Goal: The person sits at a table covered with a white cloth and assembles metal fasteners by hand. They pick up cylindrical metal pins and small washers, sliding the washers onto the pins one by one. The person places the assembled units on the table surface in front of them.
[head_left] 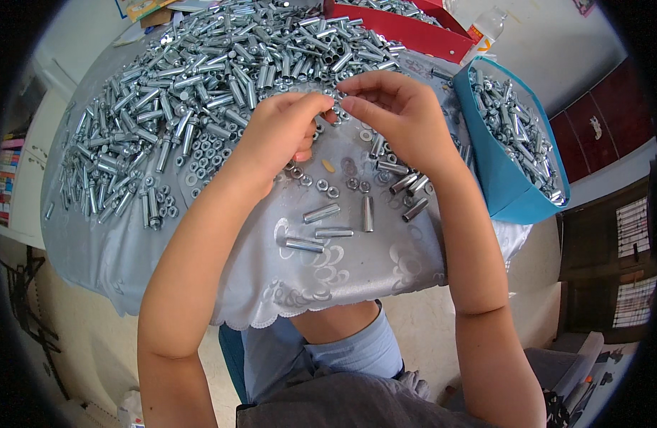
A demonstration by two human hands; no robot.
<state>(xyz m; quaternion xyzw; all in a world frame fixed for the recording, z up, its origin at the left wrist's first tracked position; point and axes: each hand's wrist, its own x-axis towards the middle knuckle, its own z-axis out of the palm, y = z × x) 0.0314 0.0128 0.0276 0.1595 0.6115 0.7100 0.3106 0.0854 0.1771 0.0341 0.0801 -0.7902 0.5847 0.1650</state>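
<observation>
My left hand (285, 132) is closed above the near middle of the table, its thumb and forefinger pressed together. Whatever they pinch is hidden behind the fingers. Close beside it is my right hand (398, 107), with a small gap between thumb and fingertips and nothing plainly visible in it. Under and around both hands lie loose hex nuts (322, 185) and washers (366, 135). Nearer me rest several short metal sleeves (321, 213), one of them standing out lengthwise (368, 214). More sleeves (404, 183) lie beneath my right wrist.
A big heap of metal anchor bolts (221, 71) covers the table's far and left side. At the right stands a blue box (514, 189) full of bolts. A red box (414, 32) and a clear plastic bottle (487, 28) are at the back. The silver-grey tablecloth (271, 285) hangs over the near edge.
</observation>
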